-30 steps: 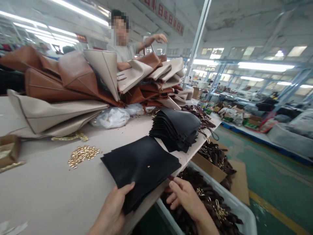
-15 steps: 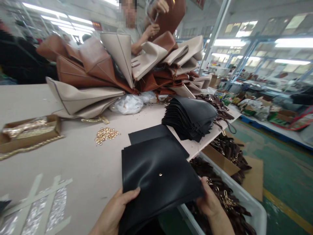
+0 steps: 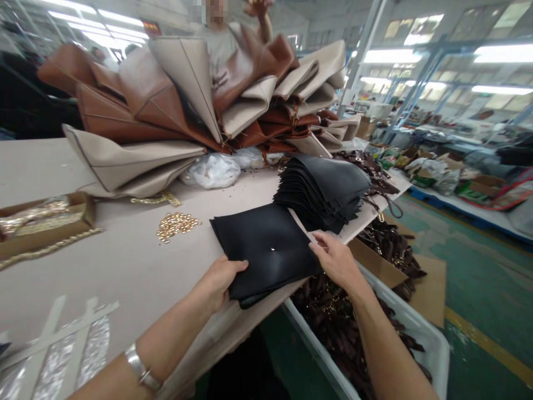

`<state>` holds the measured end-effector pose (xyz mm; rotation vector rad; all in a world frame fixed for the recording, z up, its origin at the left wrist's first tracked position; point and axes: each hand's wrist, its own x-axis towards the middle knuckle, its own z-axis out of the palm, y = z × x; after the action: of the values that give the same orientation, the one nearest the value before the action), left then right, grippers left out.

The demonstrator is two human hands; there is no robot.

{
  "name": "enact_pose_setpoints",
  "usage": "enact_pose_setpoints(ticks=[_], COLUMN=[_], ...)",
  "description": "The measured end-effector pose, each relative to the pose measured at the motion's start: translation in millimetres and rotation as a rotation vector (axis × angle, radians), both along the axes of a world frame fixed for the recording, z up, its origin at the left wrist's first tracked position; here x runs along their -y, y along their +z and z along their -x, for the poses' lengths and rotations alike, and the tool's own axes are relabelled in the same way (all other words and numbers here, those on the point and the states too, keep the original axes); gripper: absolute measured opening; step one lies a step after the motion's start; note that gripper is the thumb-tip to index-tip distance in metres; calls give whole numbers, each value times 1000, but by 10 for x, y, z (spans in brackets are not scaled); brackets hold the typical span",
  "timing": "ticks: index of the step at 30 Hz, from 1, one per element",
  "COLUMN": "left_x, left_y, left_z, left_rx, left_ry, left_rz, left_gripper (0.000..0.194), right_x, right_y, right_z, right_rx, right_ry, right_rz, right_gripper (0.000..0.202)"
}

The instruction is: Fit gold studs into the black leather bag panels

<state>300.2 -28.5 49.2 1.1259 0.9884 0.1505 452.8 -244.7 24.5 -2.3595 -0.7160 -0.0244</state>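
A black leather panel (image 3: 266, 233) with a small shiny metal stud lies on more black pieces near the table's front edge. My left hand (image 3: 222, 278) grips its left edge, thumb on top and fingers hidden underneath. At the right edge, my right hand (image 3: 333, 255) pinches the leather, its fingertips partly out of sight. Just beyond rises a tall stack of black leather panels (image 3: 325, 189). Left of the panel, a small heap of gold-coloured metal pieces (image 3: 177, 226) rests on the table.
Brown and beige bags (image 3: 175, 100) are piled at the back, with a co-worker (image 3: 220, 44) behind them. A cardboard box (image 3: 45, 228) sits at left. Below the table's right edge, a white bin (image 3: 433, 339) holds dark brown straps with metal clips.
Both hands have moved forward with the black leather panel, laying it over the black piece on the table. The co-worker has lowered the brown bag onto the pile.
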Motion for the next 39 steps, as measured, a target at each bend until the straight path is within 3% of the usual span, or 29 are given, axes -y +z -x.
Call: enact_pose_setpoints(ticks=[3, 8, 15, 21, 28, 33, 37, 39], left_x=[-12, -39, 18, 16, 12, 17, 168, 337], left_y=[45, 87, 76, -30, -60, -15, 33, 19], left_z=[53, 123, 100, 125, 118, 32, 22, 74], left_rx=[-38, -26, -17, -21, 77, 97, 138, 156], left_ry=[-73, -121, -118, -52, 82, 148, 132, 121], left_rz=[-127, -231, -319, -338, -216, 13, 233, 324], left_gripper=[24, 20, 30, 33, 30, 25, 16, 17], right_x=[-236, -433, -412, -347, -310, -299, 0, 234], right_y=[57, -1, -65, -173, -249, -173, 7, 38], right_z=[-113, -190, -241, -261, -265, -205, 172, 473], right_rx=[49, 66, 67, 62, 57, 60, 97, -61], right_ry=[35, 35, -8, -17, -11, -21, -192, -241], right_rz=[198, 315, 364, 327, 258, 172, -29, -108], right_gripper=[41, 43, 42, 40, 38, 37, 38, 42])
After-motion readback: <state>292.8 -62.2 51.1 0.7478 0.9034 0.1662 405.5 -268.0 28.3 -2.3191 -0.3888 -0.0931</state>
